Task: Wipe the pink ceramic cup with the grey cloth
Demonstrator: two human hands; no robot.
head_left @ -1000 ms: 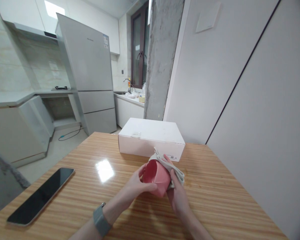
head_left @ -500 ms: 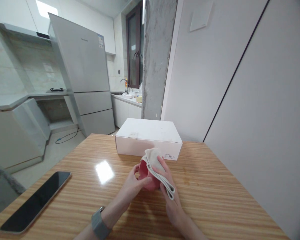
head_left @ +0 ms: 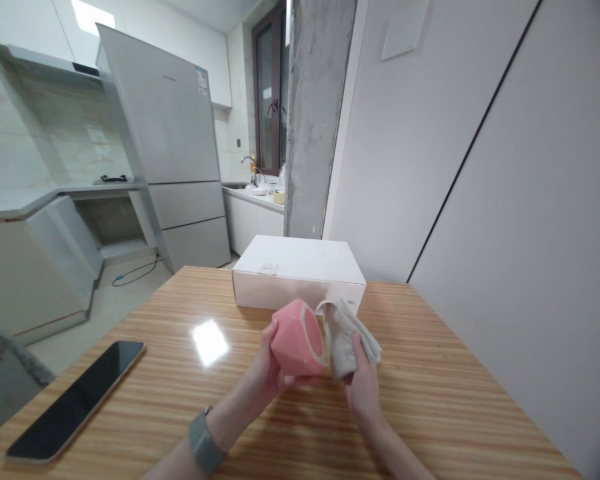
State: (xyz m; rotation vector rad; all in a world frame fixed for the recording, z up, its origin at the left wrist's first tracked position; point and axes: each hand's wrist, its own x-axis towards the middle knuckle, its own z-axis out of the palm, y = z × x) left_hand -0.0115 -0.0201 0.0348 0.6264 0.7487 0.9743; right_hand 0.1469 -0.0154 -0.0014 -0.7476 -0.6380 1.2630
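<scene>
We see the left hand (head_left: 270, 370) grasping a pink faceted cup (head_left: 297, 337), lifted just above the bench (head_left: 430, 400), well in from its edges and closer to the far edge than the near one. Half a second ago the cup's mouth faced us and to the left and the cloth lay draped over its rim; now the cup is turned so that its pale round end faces right, toward the other hand. The right hand (head_left: 363, 387) is clenched around a crumpled beige cloth (head_left: 347, 333), which has come off the cup and now sits just beside that end; we cannot tell whether cloth and cup still touch. A second ago the cloth was wrapped behind the cup instead.

A white box (head_left: 300, 277) lies along the far edge of the bench, just behind the cup and cloth, and has not moved. A black phone (head_left: 77, 400) lies flat near the left edge, well apart from both hands, where it was before. A grey watch (head_left: 205, 440) sits on the left wrist.

Between phone and hands we see bare wood, with more to the right of the cloth up to the right edge, beside the wall. The near edge is out of view.
</scene>
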